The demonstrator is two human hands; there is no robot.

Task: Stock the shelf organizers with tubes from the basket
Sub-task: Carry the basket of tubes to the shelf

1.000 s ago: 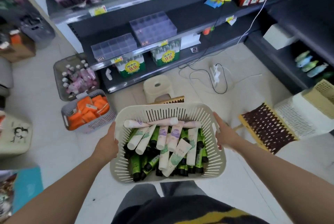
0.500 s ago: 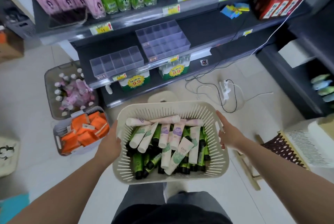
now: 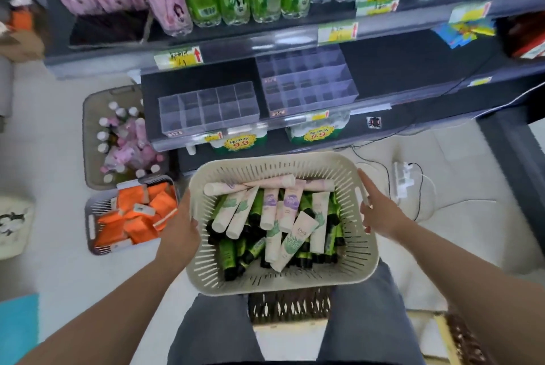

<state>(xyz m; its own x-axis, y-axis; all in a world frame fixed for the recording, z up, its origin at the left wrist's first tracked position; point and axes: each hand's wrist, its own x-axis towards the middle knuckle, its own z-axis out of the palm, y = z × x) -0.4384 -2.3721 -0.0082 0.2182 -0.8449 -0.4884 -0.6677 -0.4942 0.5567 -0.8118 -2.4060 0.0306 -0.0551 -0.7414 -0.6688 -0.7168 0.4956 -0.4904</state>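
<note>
Nothing has gone into the shelf organizers so far. Both clear organizers sit on the middle shelf (image 3: 413,69) with every visible compartment bare: the smaller left organizer (image 3: 208,108) near the shelf's front edge, and the larger right organizer (image 3: 306,81) just beside it and set a little further back. All of the stocking is left to do.

The cream slotted basket (image 3: 206,264) is held in front of the person, over the lap and just below the shelf's lip. The left hand (image 3: 180,232) is closed on the left rim, fingers wrapped over the edge. The right hand (image 3: 380,214) lies against the right rim with its fingers fairly straight; whether its grip is truly closed on the rim or merely pressed flat to it is hard to tell from this angle. Neither hand has a tube.

The tubes (image 3: 277,220) lie in a loose heap, well filling the basket floor. On top are pale cream ones with green or purple printing, several lying crosswise along the far side; beneath them are dark green tubes with black caps. They point every way, so each will probably need picking out and turning before it drops into a compartment.
</note>
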